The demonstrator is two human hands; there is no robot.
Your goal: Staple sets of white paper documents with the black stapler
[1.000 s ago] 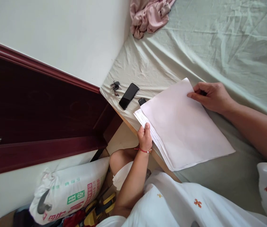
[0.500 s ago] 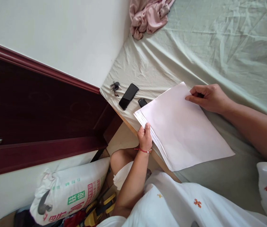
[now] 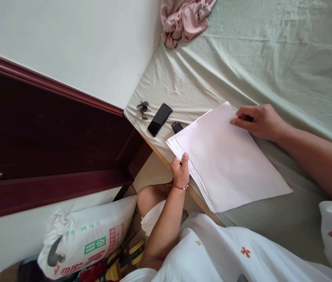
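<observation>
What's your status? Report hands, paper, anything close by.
Left hand grips the paper stack at its near edge. Right hand pinches the top sheet's far corner. Phone and keys lie beside it.

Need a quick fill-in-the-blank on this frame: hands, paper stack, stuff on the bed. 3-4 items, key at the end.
1. The left hand grips the near edge of the ____ of white paper.
2. The right hand pinches the stack's far ____.
3. The black phone lies between the keys and a small ____ object.
4. A crumpled ____ cloth lies on the pale green sheet by the wall.

Missing words: stack; corner; black; pink
</observation>
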